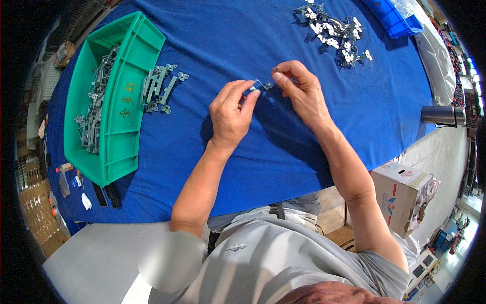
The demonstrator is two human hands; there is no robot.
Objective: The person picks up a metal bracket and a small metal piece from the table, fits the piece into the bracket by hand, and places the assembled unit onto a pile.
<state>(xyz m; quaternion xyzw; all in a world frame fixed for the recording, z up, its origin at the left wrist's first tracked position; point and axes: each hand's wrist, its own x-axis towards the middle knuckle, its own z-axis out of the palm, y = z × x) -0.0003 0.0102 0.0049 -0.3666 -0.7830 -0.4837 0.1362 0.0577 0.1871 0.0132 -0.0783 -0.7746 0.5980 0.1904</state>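
Observation:
Over the middle of the blue cloth, my left hand (230, 109) pinches a small bent metal bracket (268, 86) between thumb and fingertips. The bracket's free end points toward my right hand (304, 93). My right hand's thumb and forefinger are pressed together just beyond that end; whatever they hold, if anything, is too small to make out. Left of my hands, several long metal brackets (164, 91) lie beside a green plastic bin (119, 126). More metal brackets (98, 109) fill that bin. A loose pile of small metal parts (336, 33) lies at the far right.
A blue plastic bin (392, 20) stands at the far right edge of the cloth-covered table (273, 172). At the right edge lies a steel flask (443, 115). A cardboard box (397, 195) sits below it. Dark objects (106, 195) and small litter lie near the green bin.

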